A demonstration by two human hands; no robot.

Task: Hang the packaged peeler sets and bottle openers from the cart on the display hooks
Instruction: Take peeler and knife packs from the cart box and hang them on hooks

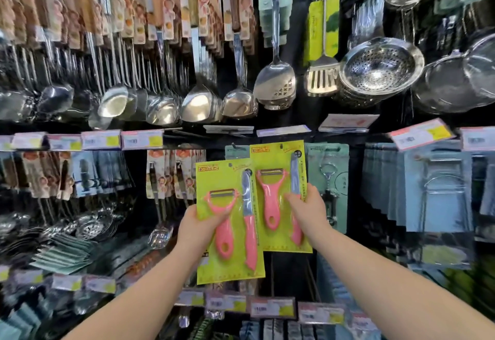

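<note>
Two lime-green cards, each carrying a pink peeler and a pink-handled knife, are raised in front of the display wall. My left hand grips the nearer peeler set by its left edge. My right hand holds the second peeler set higher up, its top hole close to a display hook. Just right of it hangs a teal-carded bottle opener. Another teal card peeks out behind the green ones. No cart is in view.
Ladles, slotted turners and strainers hang on the upper row. Price tags line the rails. Carded utensils hang at left, wire racks in blue packs at right.
</note>
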